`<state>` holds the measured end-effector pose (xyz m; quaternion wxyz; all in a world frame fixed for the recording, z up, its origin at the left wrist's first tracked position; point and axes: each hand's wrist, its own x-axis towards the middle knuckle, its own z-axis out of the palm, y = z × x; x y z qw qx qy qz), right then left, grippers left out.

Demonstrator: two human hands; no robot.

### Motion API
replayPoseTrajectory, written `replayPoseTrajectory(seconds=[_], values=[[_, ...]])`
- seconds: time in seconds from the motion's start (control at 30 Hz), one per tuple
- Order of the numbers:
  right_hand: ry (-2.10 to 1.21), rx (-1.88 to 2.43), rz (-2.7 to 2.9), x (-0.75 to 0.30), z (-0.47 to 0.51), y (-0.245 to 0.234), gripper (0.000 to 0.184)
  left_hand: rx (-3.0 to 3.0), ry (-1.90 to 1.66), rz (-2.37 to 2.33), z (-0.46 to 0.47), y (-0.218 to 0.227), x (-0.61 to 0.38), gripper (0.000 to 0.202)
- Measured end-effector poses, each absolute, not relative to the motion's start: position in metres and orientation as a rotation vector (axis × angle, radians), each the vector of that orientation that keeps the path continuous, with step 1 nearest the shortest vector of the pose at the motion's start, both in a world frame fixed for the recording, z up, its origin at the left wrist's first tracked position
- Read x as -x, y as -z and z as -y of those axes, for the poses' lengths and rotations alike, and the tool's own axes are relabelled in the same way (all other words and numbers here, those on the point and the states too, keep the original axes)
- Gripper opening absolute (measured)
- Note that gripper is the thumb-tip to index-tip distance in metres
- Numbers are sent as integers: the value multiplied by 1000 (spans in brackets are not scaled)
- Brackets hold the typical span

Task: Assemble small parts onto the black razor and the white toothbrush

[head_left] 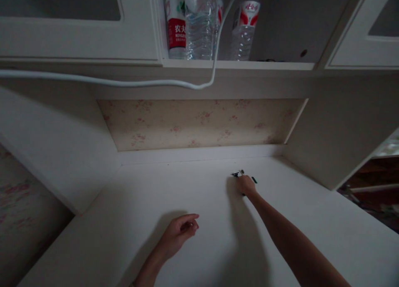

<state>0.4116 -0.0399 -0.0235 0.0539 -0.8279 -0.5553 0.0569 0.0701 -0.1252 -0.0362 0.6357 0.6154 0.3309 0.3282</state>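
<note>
My right hand (pixel 247 185) reaches far across the white desktop (pixel 193 187), its fingers closed around a bunch of small, thin items (pixel 236 175). Dark, whitish and green ends stick out on both sides of the fist; their kind is too small and dim to make out. Nearer to me and further left, my left hand (pixel 181 233) hovers over the desktop with its index finger stretched and the other fingers loosely curled. Nothing shows in it.
Above, an open cabinet shelf (pixel 237 64) holds plastic water bottles (pixel 201 29) and a red-and-white labelled bottle (pixel 176 29). A white cable (pixel 124 83) hangs across its front. Side panels (pixel 336 125) flank the desktop; floral wallpaper (pixel 199 123) shows at the back.
</note>
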Motion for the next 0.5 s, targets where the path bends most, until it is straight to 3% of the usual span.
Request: replayPoseTrajectory(seconds=[0.27, 0.5], values=[[-119, 2355, 1616, -395, 55, 1, 24, -1407, -753, -759, 126, 36, -69, 41], [-226, 1942, 1651, -317, 127, 3, 37, -1453, -786, -810, 126, 40, -73, 38]])
